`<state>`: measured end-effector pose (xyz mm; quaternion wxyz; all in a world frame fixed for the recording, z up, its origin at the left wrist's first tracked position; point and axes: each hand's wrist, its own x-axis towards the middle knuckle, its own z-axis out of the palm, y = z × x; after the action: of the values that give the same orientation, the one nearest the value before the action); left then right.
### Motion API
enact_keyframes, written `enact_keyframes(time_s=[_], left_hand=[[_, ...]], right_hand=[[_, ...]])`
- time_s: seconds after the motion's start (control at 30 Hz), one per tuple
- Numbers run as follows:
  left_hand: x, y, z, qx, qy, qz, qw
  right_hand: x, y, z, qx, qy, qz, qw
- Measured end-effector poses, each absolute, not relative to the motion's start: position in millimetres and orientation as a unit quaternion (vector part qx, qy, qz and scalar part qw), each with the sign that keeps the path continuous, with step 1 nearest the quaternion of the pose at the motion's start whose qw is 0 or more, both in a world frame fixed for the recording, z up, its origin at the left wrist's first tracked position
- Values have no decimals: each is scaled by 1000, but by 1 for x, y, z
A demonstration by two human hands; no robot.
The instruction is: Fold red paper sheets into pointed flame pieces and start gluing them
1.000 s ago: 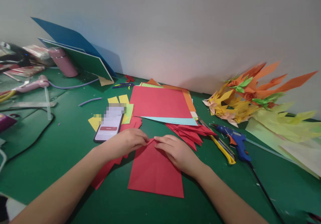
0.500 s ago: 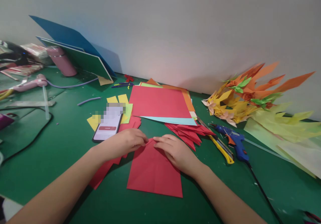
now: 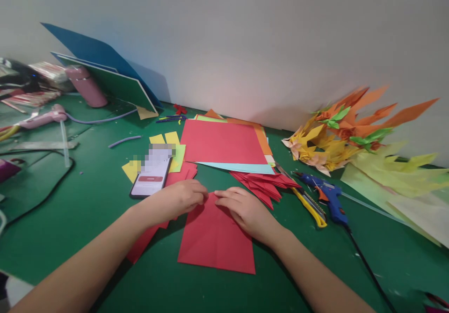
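Note:
A sheet of red paper [image 3: 218,243] lies on the green table in front of me, with faint crease lines across it. My left hand [image 3: 187,197] is closed at the sheet's far left corner, its fingertips bent onto the edge. Close beside it, my right hand [image 3: 242,207] pinches the far edge, fingers curved over the paper and the thumb hidden. Only a small gap separates the two sets of fingertips. Under and beside my left forearm are more red paper pieces [image 3: 143,245]. A phone [image 3: 149,184] rests on coloured paper just left of my left hand.
Beyond my hands lies a stack of coloured sheets [image 3: 224,140], with folded red pieces [image 3: 261,184] in front. To the right are a yellow cutter knife [image 3: 310,207], a blue glue gun [image 3: 331,198] and orange-yellow paper flowers [image 3: 336,140]. A pink bottle [image 3: 87,86] stands back left.
The small raised fold at the sheet's far edge, between my fingertips, looks flatter now. Both hands stay almost in the same place.

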<state>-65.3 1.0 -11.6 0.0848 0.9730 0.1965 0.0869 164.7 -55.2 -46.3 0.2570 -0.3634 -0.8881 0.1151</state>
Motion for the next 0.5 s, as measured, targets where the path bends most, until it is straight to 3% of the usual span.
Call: enact_keyframes(time_s=[0.27,0.5], left_hand=[[-62,1,-18,987,158,36,20],[-62,-1,-23,982,173,59,37]], right_hand=[[164,-55,-44,-360,-896,104,237],[160,-59,-48,-388,-871,135,269]])
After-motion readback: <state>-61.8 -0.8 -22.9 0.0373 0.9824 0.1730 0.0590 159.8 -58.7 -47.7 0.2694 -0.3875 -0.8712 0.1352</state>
